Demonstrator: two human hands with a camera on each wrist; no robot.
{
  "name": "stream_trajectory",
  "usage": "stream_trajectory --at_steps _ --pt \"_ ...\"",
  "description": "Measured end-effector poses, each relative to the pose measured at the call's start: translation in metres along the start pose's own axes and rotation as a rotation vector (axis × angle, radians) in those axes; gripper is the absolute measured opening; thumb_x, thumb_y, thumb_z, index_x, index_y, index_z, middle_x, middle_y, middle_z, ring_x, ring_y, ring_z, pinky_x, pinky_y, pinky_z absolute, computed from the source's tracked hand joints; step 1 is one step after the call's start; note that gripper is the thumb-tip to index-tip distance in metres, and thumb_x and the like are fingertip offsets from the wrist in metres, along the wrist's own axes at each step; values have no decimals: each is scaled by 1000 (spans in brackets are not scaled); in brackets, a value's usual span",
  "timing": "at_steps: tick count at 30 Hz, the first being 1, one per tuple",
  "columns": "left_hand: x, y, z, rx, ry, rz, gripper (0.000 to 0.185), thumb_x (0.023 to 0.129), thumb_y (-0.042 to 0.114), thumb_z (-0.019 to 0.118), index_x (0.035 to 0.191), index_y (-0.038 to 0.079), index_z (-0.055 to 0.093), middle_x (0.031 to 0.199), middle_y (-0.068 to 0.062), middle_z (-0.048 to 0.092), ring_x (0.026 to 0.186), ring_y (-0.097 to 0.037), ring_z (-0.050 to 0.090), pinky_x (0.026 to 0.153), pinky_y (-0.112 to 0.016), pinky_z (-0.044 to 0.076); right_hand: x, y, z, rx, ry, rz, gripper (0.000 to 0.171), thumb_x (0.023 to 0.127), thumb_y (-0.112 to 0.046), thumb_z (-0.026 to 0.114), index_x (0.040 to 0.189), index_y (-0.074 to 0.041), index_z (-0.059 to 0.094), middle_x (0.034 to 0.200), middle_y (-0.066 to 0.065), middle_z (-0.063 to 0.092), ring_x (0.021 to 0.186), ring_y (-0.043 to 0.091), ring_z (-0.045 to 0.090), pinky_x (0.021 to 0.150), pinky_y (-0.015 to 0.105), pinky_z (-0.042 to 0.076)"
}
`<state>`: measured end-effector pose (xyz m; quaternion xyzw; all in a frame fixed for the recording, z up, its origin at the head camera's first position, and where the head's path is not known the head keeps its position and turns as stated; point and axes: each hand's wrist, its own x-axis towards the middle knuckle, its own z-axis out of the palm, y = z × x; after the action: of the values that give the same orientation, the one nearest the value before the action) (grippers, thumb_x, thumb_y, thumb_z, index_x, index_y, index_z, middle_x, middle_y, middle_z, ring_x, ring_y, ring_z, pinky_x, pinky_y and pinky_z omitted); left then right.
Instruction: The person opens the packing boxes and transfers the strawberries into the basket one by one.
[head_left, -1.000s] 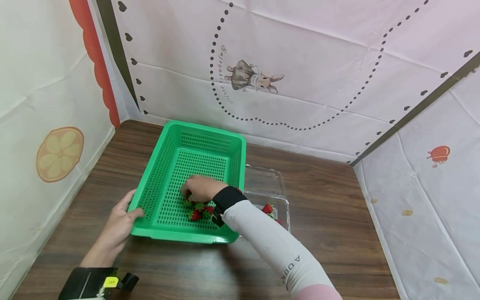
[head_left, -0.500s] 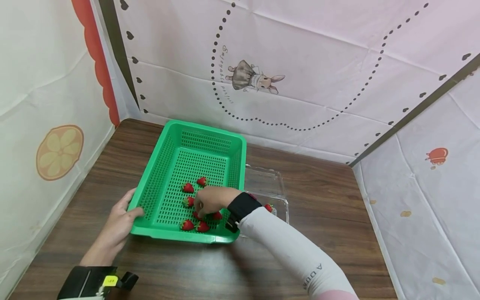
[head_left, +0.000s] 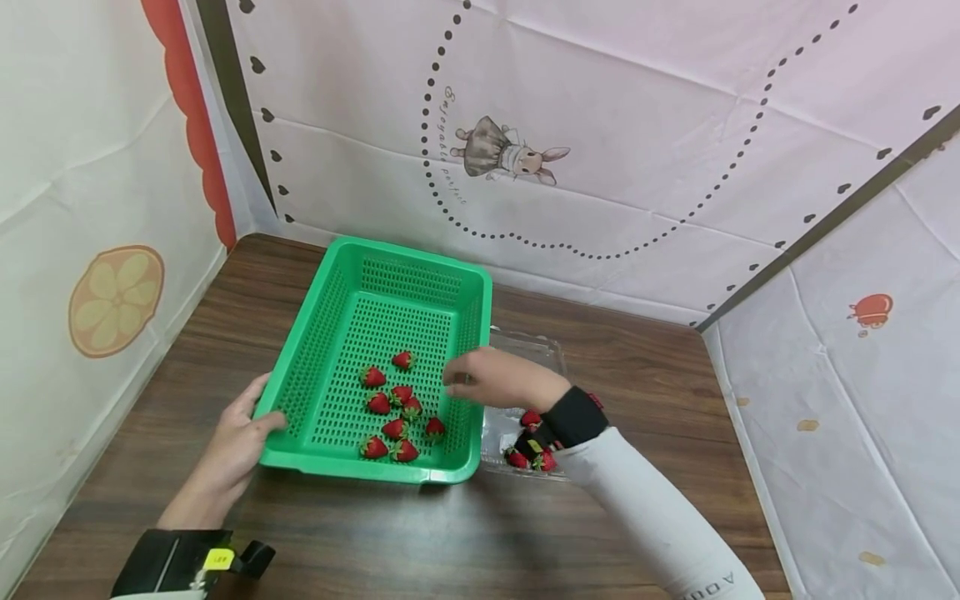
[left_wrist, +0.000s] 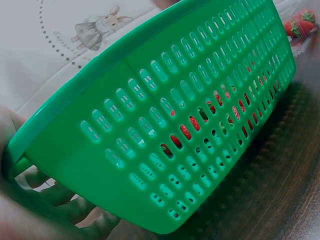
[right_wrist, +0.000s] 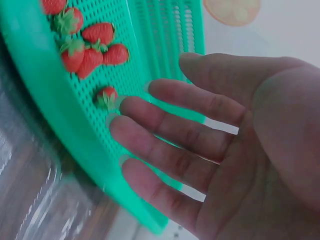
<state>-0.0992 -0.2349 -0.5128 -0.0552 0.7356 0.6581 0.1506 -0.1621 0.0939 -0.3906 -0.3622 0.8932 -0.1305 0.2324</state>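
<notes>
- green basket [head_left: 352, 317] sits on the desk [head_left: 645, 375], eight or so strawberries [head_left: 392, 407] loose on its near floor
- left hand [head_left: 238, 437] holds the basket's near-left corner, thumb over the rim, fingers curled under it
- right hand [head_left: 498, 379] hovers over the basket's right rim, palm open, fingers [right_wrist: 165, 127] straight and spread, holding nothing
- clear plastic box [head_left: 525, 367] just right of the basket, a few strawberries in its near end by the wrist
- brown wood desk, pink printed cloth walls with a rabbit picture [head_left: 504, 156]
- half a second ago the right hand was down among the berries in the basket; now out, toward the box
</notes>
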Motion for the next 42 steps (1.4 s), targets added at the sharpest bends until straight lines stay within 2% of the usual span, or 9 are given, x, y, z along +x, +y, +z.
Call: stream_trajectory --at_steps 4,8,12,18,23,29,31,36,42 --pt "-1 1 -1 1 7 6 76 92 3 44 157 22 9 160 -20 14 139 -36 26 84 -15 38 -23 10 -1 38 29 22 22 99 -19 52 108 -11 70 101 2 70 75 5 57 77 25 48" --pt "-2 1 -2 7 15 4 77 92 3 45 157 23 9 159 -21 15 137 -34 28 83 -16 39 -40 19 3 55 23 78 23 99 -19 51 110 -11 70 99 0 70 69 4 55 77 27 48" --pt "-2 2 -2 17 24 9 77 91 3 45 157 24 10 159 -21 16 136 -33 29 83 -17 39 -49 30 13 52 3 140 23 98 -19 53 111 -13 71 101 1 71 69 3 58 78 28 50" --pt "-2 0 -1 29 26 34 75 92 3 44 157 22 11 157 -22 19 131 -28 33 82 -18 41 -60 46 32 42 -5 171 18 96 -19 58 107 -12 71 98 3 72 75 8 63 77 29 51" --pt "-2 0 0 37 33 34 76 92 3 44 157 22 11 157 -22 19 133 -30 32 82 -17 41 -64 56 48 35 -7 178 18 93 -17 62 107 -9 71 96 4 71 75 8 60 76 30 51" --pt "-2 -1 1 38 28 19 76 92 3 44 157 20 10 158 -22 18 132 -29 32 82 -18 40 -63 67 70 2 -12 197 21 88 -15 68 107 -8 72 98 6 71 88 18 65 77 31 53" --pt "-1 -1 2 38 24 19 76 92 3 44 157 20 10 158 -21 18 132 -27 32 82 -18 40 -62 69 76 0 -21 199 22 87 -15 70 107 -8 72 97 7 72 87 19 66 76 31 53" --pt "-2 -1 2 46 20 29 75 92 4 44 157 19 10 157 -21 21 128 -22 35 82 -17 41 -59 73 89 -21 -6 175 22 83 -11 73 105 -7 72 95 8 72 81 18 66 72 29 52" --pt "-3 1 2 52 18 20 74 92 4 44 157 18 10 156 -21 22 125 -19 37 82 -17 41 -56 75 99 -95 19 129 22 80 -10 75 102 -7 72 95 6 73 84 16 66 73 27 52"
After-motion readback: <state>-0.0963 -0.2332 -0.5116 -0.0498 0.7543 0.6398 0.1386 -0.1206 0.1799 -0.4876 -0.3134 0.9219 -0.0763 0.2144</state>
